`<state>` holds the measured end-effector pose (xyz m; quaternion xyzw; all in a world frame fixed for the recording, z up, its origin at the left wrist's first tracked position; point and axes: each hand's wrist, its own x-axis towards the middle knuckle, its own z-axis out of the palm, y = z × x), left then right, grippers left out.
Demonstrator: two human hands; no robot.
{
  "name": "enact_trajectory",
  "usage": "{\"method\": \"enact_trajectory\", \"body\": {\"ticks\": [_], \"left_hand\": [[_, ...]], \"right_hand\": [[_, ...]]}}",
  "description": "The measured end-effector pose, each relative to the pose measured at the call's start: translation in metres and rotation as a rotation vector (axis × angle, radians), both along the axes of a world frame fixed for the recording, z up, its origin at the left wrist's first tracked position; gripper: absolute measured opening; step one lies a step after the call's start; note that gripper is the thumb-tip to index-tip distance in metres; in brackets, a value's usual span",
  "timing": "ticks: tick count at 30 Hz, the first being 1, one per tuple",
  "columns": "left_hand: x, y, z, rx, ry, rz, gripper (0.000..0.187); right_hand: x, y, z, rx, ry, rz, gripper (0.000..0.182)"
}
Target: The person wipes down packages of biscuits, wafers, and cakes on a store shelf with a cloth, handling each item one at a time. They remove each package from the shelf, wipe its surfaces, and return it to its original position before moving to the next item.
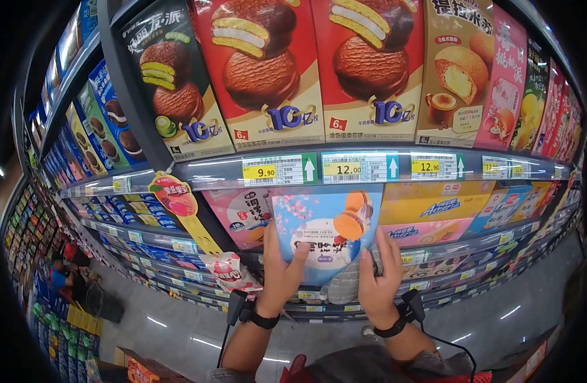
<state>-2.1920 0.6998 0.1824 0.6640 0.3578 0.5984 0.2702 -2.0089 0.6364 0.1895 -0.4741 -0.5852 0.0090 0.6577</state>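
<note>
**Blue snack box between two hands**

The blue snack box has pink flowers and an orange cake on it. Left hand and right hand press flat fingers on its sides, holding it upright at the shelf under yellow price tags.

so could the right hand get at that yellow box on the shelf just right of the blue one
Probably yes. The right hand rests on the blue box's right edge, and the yellow box stands right beside it, front face open, nothing between them.
</note>
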Motion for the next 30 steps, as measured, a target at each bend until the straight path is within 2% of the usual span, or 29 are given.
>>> {"method": "enact_trajectory", "body": {"ticks": [6,9,12,15,18,21,24,27,30], "left_hand": [[0.005,0.012,0.006,0.056,-0.003,0.033,0.058],[0.008,0.018,0.008,0.082,-0.035,0.023,0.057],[0.012,0.019,0.017,0.058,-0.111,-0.002,0.054],[0.007,0.023,0.021,0.04,-0.089,-0.02,0.052],[0.005,0.026,0.024,0.025,-0.095,-0.016,0.049],[0.006,0.029,0.028,0.025,-0.172,-0.041,0.052],[0.007,0.035,0.023,0.05,-0.141,-0.035,0.054],[0.013,0.037,0.017,0.051,-0.222,-0.025,0.05],[0.012,0.054,0.0,0.195,-0.107,0.091,0.04]], "right_hand": [[0.012,0.001,0.004,-0.104,-0.055,0.117,0.048],[0.013,-0.008,-0.003,0.023,-0.142,0.07,0.047],[0.012,-0.021,-0.026,0.005,-0.154,-0.004,0.042],[0.014,-0.023,-0.044,-0.096,-0.023,0.019,0.037],[0.014,-0.027,-0.052,-0.317,0.287,0.116,0.033],[0.016,-0.015,-0.062,-0.383,0.309,0.229,0.035],[0.01,-0.012,-0.047,-0.301,0.343,0.215,0.036],[0.011,-0.005,-0.043,-0.284,0.325,0.171,0.037],[0.014,0.001,-0.041,-0.354,0.356,0.188,0.034]]}}
